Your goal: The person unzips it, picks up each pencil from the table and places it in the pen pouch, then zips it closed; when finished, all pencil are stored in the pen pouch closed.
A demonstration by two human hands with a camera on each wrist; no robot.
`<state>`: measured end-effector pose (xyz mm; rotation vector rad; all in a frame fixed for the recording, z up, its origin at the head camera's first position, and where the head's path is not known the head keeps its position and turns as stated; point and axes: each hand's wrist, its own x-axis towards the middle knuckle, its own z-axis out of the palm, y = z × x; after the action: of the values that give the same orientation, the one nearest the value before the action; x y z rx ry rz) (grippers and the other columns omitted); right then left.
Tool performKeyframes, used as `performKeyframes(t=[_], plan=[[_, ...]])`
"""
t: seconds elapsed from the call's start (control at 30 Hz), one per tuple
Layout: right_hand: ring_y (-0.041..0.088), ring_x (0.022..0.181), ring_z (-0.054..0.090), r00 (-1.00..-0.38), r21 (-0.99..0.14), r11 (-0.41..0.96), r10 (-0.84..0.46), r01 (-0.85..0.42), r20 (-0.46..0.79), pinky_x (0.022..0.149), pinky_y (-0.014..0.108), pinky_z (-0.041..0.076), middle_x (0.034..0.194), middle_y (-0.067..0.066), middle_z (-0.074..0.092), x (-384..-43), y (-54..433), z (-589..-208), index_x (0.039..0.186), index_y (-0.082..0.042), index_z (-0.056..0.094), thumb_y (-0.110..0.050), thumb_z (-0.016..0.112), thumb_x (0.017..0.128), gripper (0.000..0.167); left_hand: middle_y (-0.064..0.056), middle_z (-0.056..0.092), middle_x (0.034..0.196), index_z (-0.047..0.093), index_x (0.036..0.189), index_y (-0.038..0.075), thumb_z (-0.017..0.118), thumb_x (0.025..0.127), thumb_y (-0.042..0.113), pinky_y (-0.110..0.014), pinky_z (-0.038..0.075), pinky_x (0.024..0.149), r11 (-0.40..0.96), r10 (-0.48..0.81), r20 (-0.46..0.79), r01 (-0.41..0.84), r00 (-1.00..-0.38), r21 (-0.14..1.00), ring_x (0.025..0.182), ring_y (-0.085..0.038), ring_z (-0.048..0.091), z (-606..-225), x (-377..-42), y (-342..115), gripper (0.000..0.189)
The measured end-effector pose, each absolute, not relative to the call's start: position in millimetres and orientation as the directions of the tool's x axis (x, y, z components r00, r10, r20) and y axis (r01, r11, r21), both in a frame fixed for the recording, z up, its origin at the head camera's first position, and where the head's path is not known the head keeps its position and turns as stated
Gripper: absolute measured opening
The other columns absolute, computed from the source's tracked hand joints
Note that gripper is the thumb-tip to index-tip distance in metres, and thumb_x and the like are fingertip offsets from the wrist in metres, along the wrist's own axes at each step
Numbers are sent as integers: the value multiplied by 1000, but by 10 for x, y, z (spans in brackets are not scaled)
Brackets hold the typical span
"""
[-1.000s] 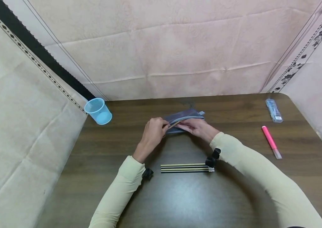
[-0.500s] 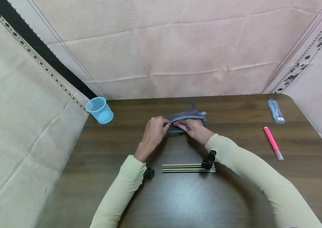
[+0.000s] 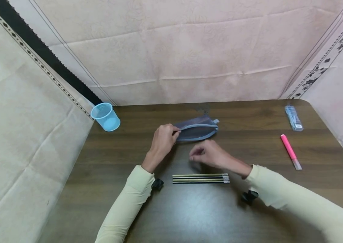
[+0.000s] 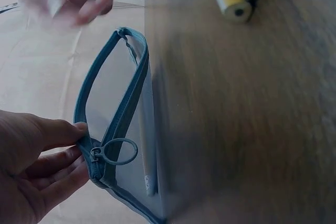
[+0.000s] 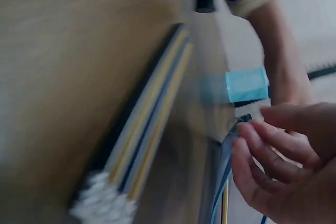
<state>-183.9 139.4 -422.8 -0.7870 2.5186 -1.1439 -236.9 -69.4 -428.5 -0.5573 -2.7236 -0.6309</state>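
My left hand (image 3: 163, 140) pinches one end of a blue-grey zippered mesh pencil pouch (image 3: 197, 133). In the left wrist view the zipper gapes wide, with the ring pull (image 4: 119, 151) beside my fingers, and a pencil (image 4: 148, 150) shows through the mesh. My right hand (image 3: 209, 153) is in front of the pouch, apart from it, fingers loosely bent and nothing in them. Just nearer than that hand, several striped pencils (image 3: 200, 179) lie side by side on the table, their ends also visible as yellow and blue pencils (image 4: 236, 3) in the left wrist view.
A light blue plastic cup (image 3: 106, 117) stands at the table's back left corner. On the right lie a pink marker (image 3: 290, 151) and a small blue packet (image 3: 294, 118). Pale cloth (image 3: 189, 60) hangs behind the wooden table (image 3: 122, 145).
A pencil between the hands at the pouch mouth has gone into the pouch. My right hand has left the pouch and drawn back toward the pencil row; my left hand keeps its hold.
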Motion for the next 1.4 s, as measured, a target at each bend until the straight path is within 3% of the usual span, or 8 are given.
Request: performKeyframes(t=[0.1, 0.23, 0.7, 1.07, 1.2, 1.3, 1.4], plan=[[2, 75, 63, -735, -598, 564, -676, -569, 61, 68, 20, 52, 87, -2, 75, -1698, 1447, -4314, 93, -10, 79, -11, 74, 90, 5, -6, 78, 94, 82, 101, 9, 73, 93, 16, -34, 60, 77, 834, 301, 349, 423, -887, 355, 87, -18, 74, -4287, -2369, -689, 14], [4, 80, 62, -680, -498, 567, -730, -656, 64, 70, 22, 53, 84, -5, 72, -1569, 1484, -4396, 87, -13, 78, -10, 75, 90, 5, -6, 78, 96, 81, 102, 10, 73, 94, 17, -34, 60, 78, 839, 300, 340, 417, -891, 351, 88, -18, 74, -4285, -2366, -678, 14], [5, 77, 57, -692, -377, 623, -719, -685, 70, 65, 22, 49, 82, -7, 64, -1521, 1501, -4511, 82, -15, 74, -8, 74, 89, 10, -7, 77, 93, 81, 101, 8, 72, 94, 15, -30, 58, 71, 832, 299, 347, 420, -889, 361, 81, -16, 71, -4311, -2357, -676, 14], [8, 74, 56, -678, -268, 642, -731, -719, 68, 64, 27, 50, 81, -6, 60, -1504, 1453, -4501, 82, -16, 68, -11, 70, 91, 10, -7, 78, 93, 82, 100, 9, 72, 94, 16, -32, 59, 73, 830, 301, 349, 424, -887, 363, 82, -18, 72, -4308, -2408, -702, 13], [3, 71, 53, -672, -349, 611, -737, -710, 76, 61, 21, 47, 80, -8, 60, -1539, 1507, -4412, 84, -16, 67, -11, 71, 90, 9, -7, 78, 94, 81, 100, 8, 73, 94, 16, -31, 58, 71, 831, 301, 338, 419, -892, 365, 81, -17, 72, -4309, -2410, -713, 14], [2, 72, 58, -661, -556, 520, -747, -649, 73, 63, 20, 51, 81, -6, 66, -1604, 1579, -4276, 88, -14, 69, -9, 72, 90, 6, -7, 78, 93, 81, 100, 8, 72, 94, 17, -31, 59, 72, 830, 304, 343, 424, -889, 363, 81, -17, 72, -4307, -2419, -718, 14], [6, 79, 66, -657, -815, 362, -753, -452, 30, 71, 24, 57, 88, 2, 73, -1690, 1677, -4127, 98, -6, 71, -7, 70, 91, 7, -6, 78, 92, 82, 100, 9, 72, 94, 17, -32, 59, 71, 825, 309, 348, 432, -885, 364, 81, -17, 72, -4302, -2428, -722, 14]])
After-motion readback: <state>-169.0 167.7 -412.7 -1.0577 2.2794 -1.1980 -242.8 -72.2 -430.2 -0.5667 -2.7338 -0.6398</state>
